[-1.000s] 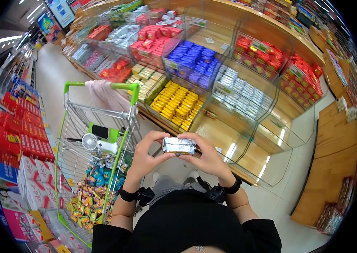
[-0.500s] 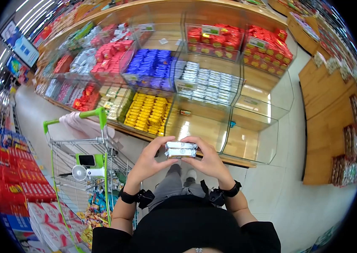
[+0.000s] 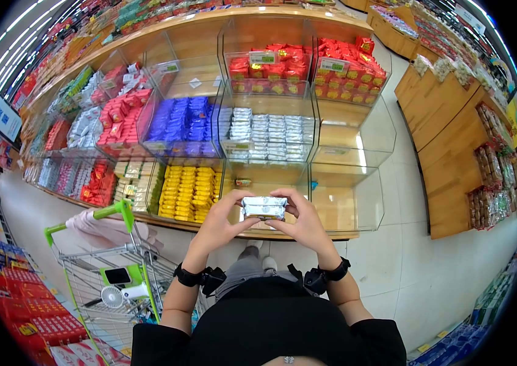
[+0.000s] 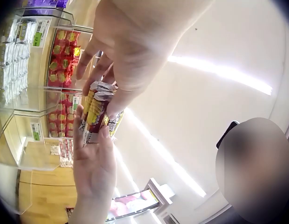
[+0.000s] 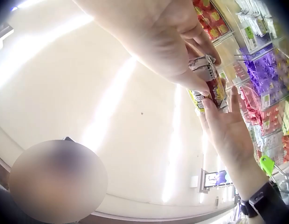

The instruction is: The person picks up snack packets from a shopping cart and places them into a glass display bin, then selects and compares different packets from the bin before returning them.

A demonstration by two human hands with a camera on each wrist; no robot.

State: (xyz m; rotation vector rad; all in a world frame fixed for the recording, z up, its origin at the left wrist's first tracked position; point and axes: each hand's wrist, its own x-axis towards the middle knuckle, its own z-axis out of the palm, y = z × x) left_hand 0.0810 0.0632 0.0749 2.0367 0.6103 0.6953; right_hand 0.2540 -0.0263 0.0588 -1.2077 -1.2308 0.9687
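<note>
In the head view, my left hand [image 3: 225, 218] and right hand [image 3: 302, 221] pinch a pair of silver-wrapped snack packs [image 3: 264, 208] from opposite ends. The packs lie side by side, shiny faces up, in front of my body. From the left wrist view, the packs' undersides [image 4: 95, 112] show yellow and dark red print. Both thumbs press at the near, lower side while the fingers rest along the far side. The right wrist view shows the same packs [image 5: 214, 86] between the two hands, partly covered by the right hand.
Ahead stands a wooden display shelf with clear bins of silver packs [image 3: 267, 131], purple packs [image 3: 179, 119], yellow packs [image 3: 188, 189] and red packs [image 3: 350, 70]. A shopping cart [image 3: 125, 210] with a phone [image 3: 117, 276] and small fan [image 3: 112, 296] is at left. A wooden counter [image 3: 448, 158] stands right.
The head view has swung right, so shelf and cart sit further left, with the cart lower. Both hands keep holding the packs, which have tilted to show more of their silver faces.
</note>
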